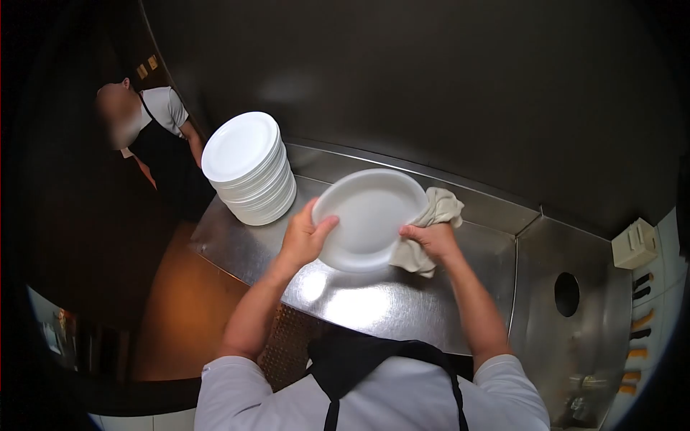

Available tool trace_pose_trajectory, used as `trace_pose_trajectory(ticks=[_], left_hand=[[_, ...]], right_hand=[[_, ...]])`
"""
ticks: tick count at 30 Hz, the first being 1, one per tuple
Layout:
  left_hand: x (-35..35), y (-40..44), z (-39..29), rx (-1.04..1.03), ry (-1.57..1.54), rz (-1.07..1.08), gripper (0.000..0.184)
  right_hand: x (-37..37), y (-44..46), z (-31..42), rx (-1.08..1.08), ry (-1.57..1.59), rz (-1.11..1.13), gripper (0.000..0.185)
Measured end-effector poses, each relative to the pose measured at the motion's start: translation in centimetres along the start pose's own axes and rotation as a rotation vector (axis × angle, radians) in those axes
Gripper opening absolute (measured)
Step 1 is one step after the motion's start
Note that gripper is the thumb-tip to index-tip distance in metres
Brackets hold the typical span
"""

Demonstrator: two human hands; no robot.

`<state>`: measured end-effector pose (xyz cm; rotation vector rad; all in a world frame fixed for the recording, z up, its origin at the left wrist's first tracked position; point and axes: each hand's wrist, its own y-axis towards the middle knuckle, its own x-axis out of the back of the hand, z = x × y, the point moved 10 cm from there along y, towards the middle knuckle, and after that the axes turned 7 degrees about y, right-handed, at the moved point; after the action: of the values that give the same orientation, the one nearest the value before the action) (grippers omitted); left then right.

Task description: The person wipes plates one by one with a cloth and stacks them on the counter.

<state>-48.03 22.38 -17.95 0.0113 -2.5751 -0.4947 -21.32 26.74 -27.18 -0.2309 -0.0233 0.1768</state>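
Above the metal counter, a white plate (370,219) is held between both hands, its face turned up toward me. My left hand (305,237) grips its left rim, thumb lying over the edge. At the opposite rim, my right hand (431,241) pinches the plate through a pale cloth (444,207); the cloth bunches behind the rim and hangs below the hand. Left of the held plate, a tall stack of white plates (248,161) stands on the counter, close to my left hand.
The stainless steel counter (345,305) runs to a metal section with a round dark hole (567,294) at right. A cream box (634,243) and several orange- and black-handled tools line the right wall. A person in a black apron (165,154) stands at far left, beyond the stack.
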Motion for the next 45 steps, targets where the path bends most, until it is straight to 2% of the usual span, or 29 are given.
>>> trace_pose_trajectory(ticks=[3, 6, 9, 10, 11, 12, 14, 15, 17, 19, 22, 24, 26, 29, 31, 34, 37, 42, 43, 44, 45], left_hand=[[-2.1, 0.1, -1.8, -0.114, 0.216, 0.252, 0.029], [-6.0, -0.3, -3.3, -0.154, 0.335, 0.462, 0.029], [-7.4, -0.1, -3.7, -0.067, 0.337, 0.542, 0.039], [-7.3, 0.2, -4.5, -0.147, 0.271, 0.484, 0.043], [-7.0, 0.6, -5.0, -0.224, 0.209, 0.421, 0.047], [-6.5, 0.8, -5.7, -0.301, 0.150, 0.357, 0.051], [-6.9, 1.7, -5.5, -0.209, 0.205, 0.441, 0.057], [-6.9, 2.6, -5.3, -0.161, 0.228, 0.474, 0.060], [-5.3, 4.5, -5.7, -0.271, 0.265, 0.314, 0.065], [-2.9, 7.2, -3.7, -0.162, 0.139, 0.173, 0.065], [-0.2, 8.7, 5.0, 0.249, -0.802, -0.038, 0.053], [-4.6, 6.6, 8.7, 0.404, -1.300, -0.029, 0.053], [-10.9, 2.2, 8.9, 0.492, -1.642, 0.066, 0.054], [-16.0, -1.9, 7.2, 0.507, -1.852, 0.156, 0.057], [-16.3, -2.6, 6.4, 0.496, -1.907, 0.174, 0.059], [-15.2, -3.2, 6.0, 0.457, -1.945, 0.185, 0.062], [-13.6, -3.7, 5.4, 0.412, -1.978, 0.207, 0.067], [-11.6, -5.0, 4.0, 0.453, -1.927, 0.144, 0.076], [-11.5, -6.0, 3.0, 0.552, -1.772, 0.088, 0.096], [-12.4, -7.1, 1.3, 0.227, -2.074, 0.451, 0.100], [-11.9, -7.2, 0.8, 0.178, -1.913, 0.475, 0.102]], right_hand=[[-0.8, -0.3, 6.3, 0.390, -0.559, 0.062, 0.083], [-5.1, -1.8, 8.8, 0.583, -0.774, 0.229, 0.086], [-6.6, -1.4, 8.6, 0.417, -0.759, 0.392, 0.079], [-7.3, -1.5, 8.6, 0.343, -0.753, 0.455, 0.078], [-7.6, -2.0, 9.5, 0.410, -0.728, 0.516, 0.081], [-7.4, -2.3, 10.0, 0.436, -0.716, 0.518, 0.082], [-7.1, -3.4, 9.3, 0.475, -0.687, 0.530, 0.085], [-6.0, -2.9, 8.3, 0.425, -0.608, 0.446, 0.086], [-4.2, -2.1, 5.8, 0.326, -0.402, 0.311, 0.087], [-2.7, -2.0, 4.0, 0.259, -0.082, 0.208, 0.083], [-1.3, -3.1, 2.8, 0.133, 0.363, 0.152, 0.074], [-1.6, -3.3, 1.0, 0.058, 0.597, 0.146, 0.068], [-2.4, -2.8, -0.7, 0.007, 0.791, 0.158, 0.063], [-6.3, -3.2, -1.7, -0.111, 0.958, 0.241, 0.059], [-7.9, -3.6, -2.2, -0.162, 0.998, 0.256, 0.057], [-6.1, -3.1, -3.0, -0.026, 0.853, 0.157, 0.055], [-4.8, -2.9, -3.8, -0.029, 0.715, 0.059, 0.052], [-3.7, -1.8, -6.0, -0.072, 0.797, -0.096, 0.050], [-3.1, -1.5, -6.7, -0.088, 0.815, -0.120, 0.050], [-2.8, -1.1, -7.3, -0.089, 0.834, -0.123, 0.051], [-2.6, -1.0, -7.4, -0.092, 0.851, -0.126, 0.051]])
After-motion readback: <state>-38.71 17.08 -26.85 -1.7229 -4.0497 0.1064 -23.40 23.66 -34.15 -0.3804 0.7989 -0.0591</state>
